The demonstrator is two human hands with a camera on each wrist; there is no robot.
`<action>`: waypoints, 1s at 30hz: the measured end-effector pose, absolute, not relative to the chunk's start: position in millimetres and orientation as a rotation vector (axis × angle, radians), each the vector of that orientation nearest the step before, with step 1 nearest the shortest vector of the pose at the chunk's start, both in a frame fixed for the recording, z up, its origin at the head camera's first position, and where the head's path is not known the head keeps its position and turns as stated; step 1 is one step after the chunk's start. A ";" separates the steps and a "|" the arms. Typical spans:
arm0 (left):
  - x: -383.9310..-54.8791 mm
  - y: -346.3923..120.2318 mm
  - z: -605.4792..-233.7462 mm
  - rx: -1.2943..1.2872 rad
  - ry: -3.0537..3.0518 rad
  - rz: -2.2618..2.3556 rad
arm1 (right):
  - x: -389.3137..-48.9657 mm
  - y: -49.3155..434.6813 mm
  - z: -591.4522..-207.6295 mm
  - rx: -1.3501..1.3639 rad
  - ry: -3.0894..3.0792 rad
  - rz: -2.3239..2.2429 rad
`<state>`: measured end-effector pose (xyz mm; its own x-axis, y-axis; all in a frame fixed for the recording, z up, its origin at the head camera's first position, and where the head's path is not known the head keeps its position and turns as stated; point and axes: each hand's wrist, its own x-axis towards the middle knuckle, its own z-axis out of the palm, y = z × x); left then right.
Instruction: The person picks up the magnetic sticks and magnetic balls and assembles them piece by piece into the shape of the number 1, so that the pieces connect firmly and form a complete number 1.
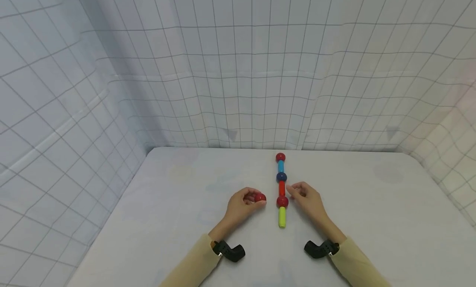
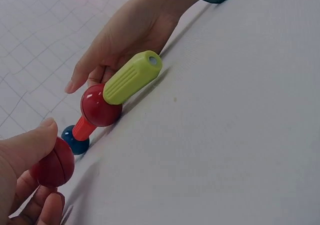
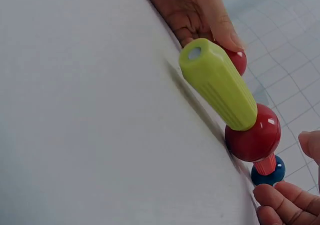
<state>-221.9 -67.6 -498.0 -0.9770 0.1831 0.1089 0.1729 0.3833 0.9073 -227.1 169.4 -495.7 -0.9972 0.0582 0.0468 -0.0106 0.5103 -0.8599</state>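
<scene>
My left hand [image 1: 239, 206] pinches a loose red ball [image 2: 54, 166] between thumb and fingers, left of a straight chain on the table. From far to near the chain runs: red ball [image 1: 280, 156], light blue rod [image 1: 280, 166], dark blue ball [image 1: 281, 177], red rod [image 1: 282, 188], second red ball [image 1: 282, 202], yellow-green rod [image 1: 282, 217]. The rod's near end shows a small grey disc in both wrist views. Beside the red rod, on the right, is my right hand [image 1: 310, 202], thumb and fingers parted in the right wrist view, with nothing between them.
The white table [image 1: 148, 237] ends in front of a white curtain [image 1: 260, 92] with a dark grid. More gridded fabric [image 1: 44, 113] hangs along the left side. Each wrist wears a black camera mount, such as the left one [image 1: 231, 252].
</scene>
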 end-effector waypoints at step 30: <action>-200.2 -71.0 -499.0 0.368 2.478 1.803 | -173.6 147.5 -479.4 -0.009 -2.883 1.247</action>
